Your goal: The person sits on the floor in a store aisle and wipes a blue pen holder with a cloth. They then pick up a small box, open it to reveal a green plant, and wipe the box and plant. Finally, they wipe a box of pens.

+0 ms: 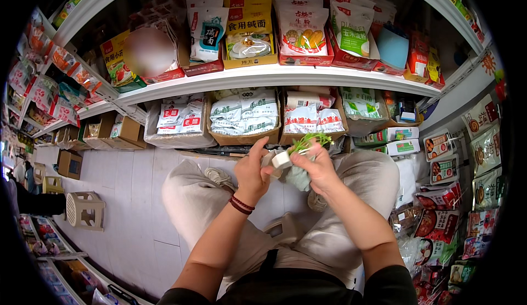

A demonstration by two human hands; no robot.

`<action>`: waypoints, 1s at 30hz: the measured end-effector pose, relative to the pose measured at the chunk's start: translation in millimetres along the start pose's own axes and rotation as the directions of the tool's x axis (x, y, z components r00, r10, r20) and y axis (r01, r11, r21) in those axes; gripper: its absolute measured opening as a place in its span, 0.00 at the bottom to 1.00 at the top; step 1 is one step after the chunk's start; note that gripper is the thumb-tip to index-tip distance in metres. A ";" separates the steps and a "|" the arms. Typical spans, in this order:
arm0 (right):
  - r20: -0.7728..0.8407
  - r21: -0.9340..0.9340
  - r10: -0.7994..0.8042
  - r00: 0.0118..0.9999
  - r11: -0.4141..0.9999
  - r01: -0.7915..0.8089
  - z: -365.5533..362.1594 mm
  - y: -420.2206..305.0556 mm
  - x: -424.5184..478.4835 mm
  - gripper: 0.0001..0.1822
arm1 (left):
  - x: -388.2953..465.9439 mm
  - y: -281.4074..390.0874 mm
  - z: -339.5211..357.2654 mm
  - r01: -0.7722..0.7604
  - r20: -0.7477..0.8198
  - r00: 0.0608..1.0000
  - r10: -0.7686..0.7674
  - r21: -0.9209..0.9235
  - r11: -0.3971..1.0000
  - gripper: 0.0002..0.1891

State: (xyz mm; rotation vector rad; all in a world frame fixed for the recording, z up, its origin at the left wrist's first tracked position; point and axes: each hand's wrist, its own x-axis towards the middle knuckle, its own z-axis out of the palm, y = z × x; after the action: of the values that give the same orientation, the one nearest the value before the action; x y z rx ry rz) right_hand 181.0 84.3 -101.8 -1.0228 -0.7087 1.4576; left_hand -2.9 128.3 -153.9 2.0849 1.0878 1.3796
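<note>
My right hand (319,167) grips a small bundle between my knees. In it are thin green sprigs (313,140), a small white block-like piece (281,159) and a crumpled grey-green cloth or wrapping (299,177). How these parts join is hidden by my fingers. Just left of the white piece is my left hand (252,173), index finger raised and thumb pointing toward a pale translucent strip (269,161). Blur hides whether its fingers pinch that strip.
A white shelf (263,76) with bagged starch and food alkali crosses ahead. Beneath it stand cardboard boxes of sachets (245,111). Hanging food packets (442,206) line my right side. Plastic stools (86,210) and a person's dark sleeve or leg (41,202) are at left.
</note>
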 end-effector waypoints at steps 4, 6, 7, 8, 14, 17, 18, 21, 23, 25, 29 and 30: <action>0.007 -0.061 -0.069 0.998 0.996 0.070 4.6 -0.2 -1.2 0.14 | 0.4 0.1 1.4 0.338 0.034 0.941 -0.338 -0.180 0.924 0.29; 0.038 -0.146 -0.007 0.999 0.989 0.013 -3.4 -5.3 2.1 0.15 | -2.3 -17.0 8.3 0.472 0.061 0.877 -0.476 -0.291 0.832 0.23; 0.053 -0.191 0.026 0.998 0.981 -0.016 -9.5 -9.1 3.6 0.16 | -7.3 -31.5 11.4 0.539 0.105 0.838 -0.536 -0.317 0.781 0.24; 0.112 -0.362 0.078 0.991 0.932 -0.032 -15.9 -13.7 5.5 0.16 | -12.5 -45.0 12.2 0.603 0.151 0.793 -0.590 -0.338 0.723 0.25; 0.473 -0.593 0.045 0.880 0.755 0.280 -24.8 3.4 16.9 0.18 | -0.6 -20.8 2.1 0.635 0.323 0.772 -0.547 -0.370 0.678 0.30; 0.403 -0.639 0.228 0.886 0.763 0.094 -28.4 4.3 26.6 0.19 | -0.9 -17.1 -2.1 0.732 0.352 0.674 -0.649 -0.437 0.523 0.31; 0.370 -0.621 0.245 0.896 0.783 0.042 -27.7 1.7 27.4 0.17 | 2.6 -12.2 -9.5 0.775 0.431 0.624 -0.652 -0.446 0.447 0.30; 0.276 -0.406 0.228 0.934 0.908 -0.102 -27.3 -1.8 26.1 0.17 | 11.4 -3.2 -16.4 0.781 0.507 0.614 -0.605 -0.498 0.376 0.25; 0.205 -0.184 0.209 0.956 0.968 -0.172 -28.4 -3.0 23.3 0.18 | 17.1 8.6 -24.0 0.727 0.554 0.681 -0.479 -0.594 0.345 0.21; 0.199 -0.088 0.214 0.956 0.976 -0.200 -26.2 -9.3 19.7 0.17 | 17.1 13.2 -27.5 0.709 0.573 0.696 -0.433 -0.645 0.286 0.20; 0.176 0.031 0.213 0.961 0.975 -0.222 -21.4 -18.4 13.8 0.16 | 14.4 12.8 -26.4 0.718 0.644 0.679 -0.352 -0.684 0.133 0.21; 0.160 0.046 0.198 0.967 0.977 -0.207 -21.0 -20.0 11.9 0.16 | 15.0 15.6 -25.9 0.712 0.641 0.683 -0.350 -0.692 0.122 0.21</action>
State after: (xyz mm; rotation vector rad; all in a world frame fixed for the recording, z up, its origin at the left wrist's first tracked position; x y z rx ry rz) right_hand 209.3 96.5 -95.7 -0.9627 -0.6794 1.7411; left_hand -17.2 128.6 -123.3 0.7952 0.5329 0.8156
